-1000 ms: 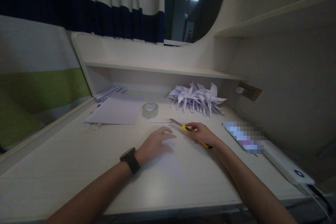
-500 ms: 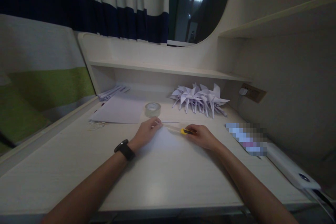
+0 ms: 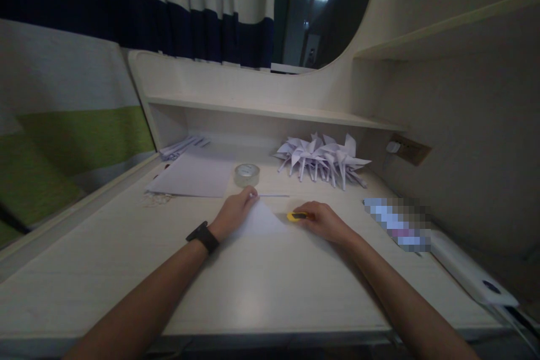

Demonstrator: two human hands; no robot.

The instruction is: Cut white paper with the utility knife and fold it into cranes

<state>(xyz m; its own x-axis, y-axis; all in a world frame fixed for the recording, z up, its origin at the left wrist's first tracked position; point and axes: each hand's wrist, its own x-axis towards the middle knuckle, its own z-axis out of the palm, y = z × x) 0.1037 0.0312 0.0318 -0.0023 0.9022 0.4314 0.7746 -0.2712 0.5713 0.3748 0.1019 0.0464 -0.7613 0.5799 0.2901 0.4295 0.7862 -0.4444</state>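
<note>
My left hand (image 3: 237,209), with a dark watch on the wrist, pinches the top of a white sheet of paper (image 3: 264,220). The sheet looks triangular and rests on the desk, partly under my palm. A yellow and black utility knife (image 3: 297,216) is gripped in my right hand (image 3: 321,219), just right of the paper's slanted edge. I cannot make out its blade. Behind the sheet lies a thin white paper stick (image 3: 274,196), its left end by my left fingertips. A roll of clear tape (image 3: 247,174) stands just beyond that hand.
White paper pinwheels (image 3: 323,157) are heaped at the back right. A paper stack (image 3: 194,174) and folded papers (image 3: 183,147) lie at the back left. On the right are a blurred phone-like object (image 3: 394,224) and a white power strip (image 3: 464,270). A shelf (image 3: 274,112) overhangs the back.
The knife has drawn slightly back toward me and its pale blade no longer shows. The paper's slanted edge and the stick show more clearly. My left hand has barely moved.
</note>
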